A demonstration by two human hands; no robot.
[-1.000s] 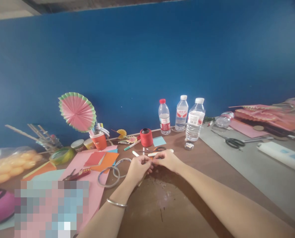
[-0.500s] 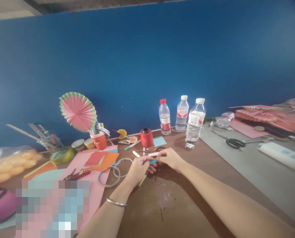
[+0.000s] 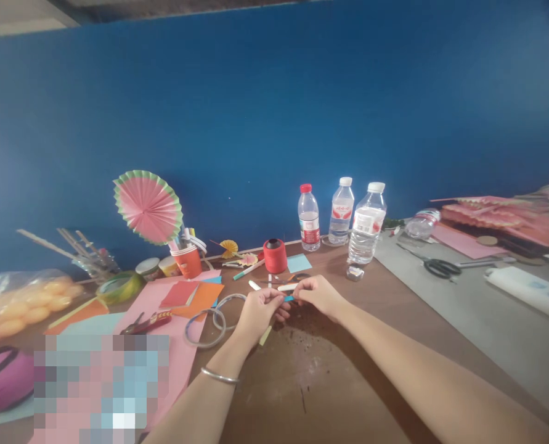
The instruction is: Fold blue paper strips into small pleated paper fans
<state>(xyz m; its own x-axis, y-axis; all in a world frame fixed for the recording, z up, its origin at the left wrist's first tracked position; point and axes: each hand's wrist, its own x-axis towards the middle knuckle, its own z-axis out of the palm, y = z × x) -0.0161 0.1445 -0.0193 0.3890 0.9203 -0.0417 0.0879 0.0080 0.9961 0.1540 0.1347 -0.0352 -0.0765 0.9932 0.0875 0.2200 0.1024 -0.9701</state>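
Left hand (image 3: 258, 313): fingers curled narrow, pinching the blue piece between thumb and fingers; bracelet (image 3: 220, 376) on wrist.
Right hand (image 3: 319, 297): thumb and fingertips narrow, on the other end of the blue piece.
Blue piece (image 3: 289, 298): small, looks like paper, spans the two hands above the table (image 3: 274, 401); mostly covered by fingers, exact fold can't tell.
Yellowish strip (image 3: 265, 335): on table, just beside left hand.
White pens (image 3: 287, 287): two, lying just beyond the hands.
Red spool (image 3: 275, 256): upright, beyond the pens; light blue paper (image 3: 299, 263) flat to its right.
Tape rings (image 3: 209, 345): two, overlapping in view, left of left hand.
Bottles (image 3: 367, 225): three, standing near wall (image 3: 274, 111).
Fan (image 3: 148, 206): pink with green edge, above orange cup (image 3: 188, 263).
Black scissors (image 3: 443, 268): on grey sheet (image 3: 440, 314), right side, well apart from hands.
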